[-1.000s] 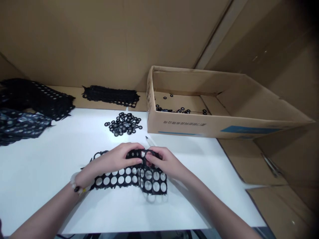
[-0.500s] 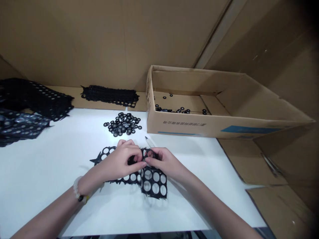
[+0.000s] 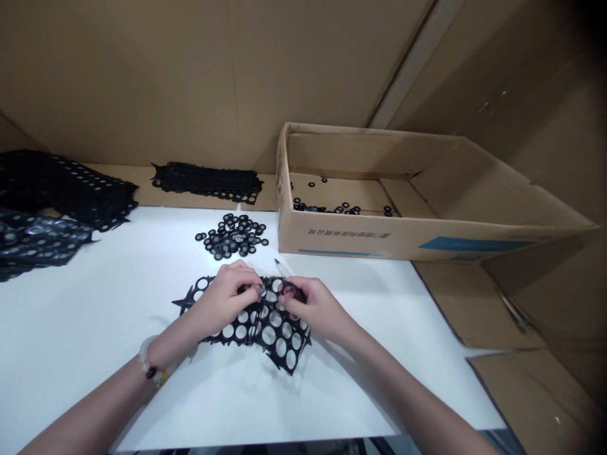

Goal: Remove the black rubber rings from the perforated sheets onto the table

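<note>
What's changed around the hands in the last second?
The perforated black sheet has shifted: its lower right section, earlier squared up, now slants down and to the right. The left hand and right hand keep hold of its upper part; neither let go. The pile of small black rings and the cardboard box stayed put.

Left hand [image 3: 222,301] and right hand [image 3: 315,308] both grip the upper edge of a perforated black sheet [image 3: 270,335] on a white table [image 3: 95,328]. Loose black washers [image 3: 232,236] lie beyond, near a cardboard box [image 3: 355,243].
</note>
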`<state>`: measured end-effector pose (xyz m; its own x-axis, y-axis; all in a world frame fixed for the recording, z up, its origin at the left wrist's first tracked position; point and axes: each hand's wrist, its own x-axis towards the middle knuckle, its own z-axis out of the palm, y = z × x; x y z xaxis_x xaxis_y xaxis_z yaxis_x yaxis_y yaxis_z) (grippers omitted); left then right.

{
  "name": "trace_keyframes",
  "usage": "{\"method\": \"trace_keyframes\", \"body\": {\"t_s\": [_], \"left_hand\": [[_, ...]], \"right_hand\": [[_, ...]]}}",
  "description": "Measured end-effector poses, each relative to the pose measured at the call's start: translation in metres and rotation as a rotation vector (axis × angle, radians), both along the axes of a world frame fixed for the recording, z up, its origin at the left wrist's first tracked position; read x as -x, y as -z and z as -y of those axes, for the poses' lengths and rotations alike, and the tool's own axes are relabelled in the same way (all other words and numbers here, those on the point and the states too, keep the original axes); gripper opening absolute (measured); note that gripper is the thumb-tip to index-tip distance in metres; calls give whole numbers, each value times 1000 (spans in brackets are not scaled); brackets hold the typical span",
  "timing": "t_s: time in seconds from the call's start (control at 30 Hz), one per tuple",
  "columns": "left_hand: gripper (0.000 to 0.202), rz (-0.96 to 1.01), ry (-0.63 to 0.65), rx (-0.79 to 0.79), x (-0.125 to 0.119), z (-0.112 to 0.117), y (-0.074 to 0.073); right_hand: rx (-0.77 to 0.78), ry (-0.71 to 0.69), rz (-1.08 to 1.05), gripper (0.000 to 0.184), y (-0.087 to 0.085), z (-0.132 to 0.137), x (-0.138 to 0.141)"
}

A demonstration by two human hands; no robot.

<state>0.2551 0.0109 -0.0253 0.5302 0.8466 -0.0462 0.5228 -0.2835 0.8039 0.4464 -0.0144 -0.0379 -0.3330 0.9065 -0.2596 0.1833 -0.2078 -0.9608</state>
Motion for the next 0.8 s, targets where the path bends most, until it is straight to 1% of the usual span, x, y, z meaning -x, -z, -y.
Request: {"method": "trace_keyframes", "body": {"t_s": [0.07,0.1,0.17,0.23,0.27,0.3,0.33,0.4,0.47,0.5,0.57,0.63,0.7,0.77,0.8], "left_hand": [[25,84,-85,69,4,-5,2],[23,129,-149,104,7,-9,3],[19,222,-323,142,19,-19,4],[17,286,-507,96,33,-29,2],[18,279,-568,47,39,-34,1],[19,230,-597,-7,44,-37,-1],[20,145,-603,-70,47,-39,-2],[21,-103,-573,-208,48,-40,1],[24,-322,-522,-331,46,-39,8],[27,-387,-508,-372,45,-40,13],[33,-416,-486,-382,43,-42,23],[40,-356,-484,-347,44,-45,29],[45,-294,-500,-346,45,-47,29],[45,-283,-508,-405,45,-46,25],[43,-292,-481,-439,44,-45,23]], "right_hand": [[19,9,-9,8,-1,-1,-2],[29,11,-14,7,-1,-1,-3],[41,17,-11,7,-1,-1,-5],[30,30,4,7,-1,-1,-7],[23,32,11,6,-2,-1,-7],[20,30,17,6,-3,-1,-7],[23,23,19,6,-4,-1,-7],[39,3,22,6,-6,0,-6],[52,-9,24,7,-8,2,-4],[55,-13,22,7,-9,3,-3],[59,-21,19,8,-10,4,-2],[66,-26,19,9,-11,5,-2],[68,-30,18,8,-11,4,-3],[63,-33,18,7,-11,4,-4],[59,-36,16,7,-10,4,-4]]}}
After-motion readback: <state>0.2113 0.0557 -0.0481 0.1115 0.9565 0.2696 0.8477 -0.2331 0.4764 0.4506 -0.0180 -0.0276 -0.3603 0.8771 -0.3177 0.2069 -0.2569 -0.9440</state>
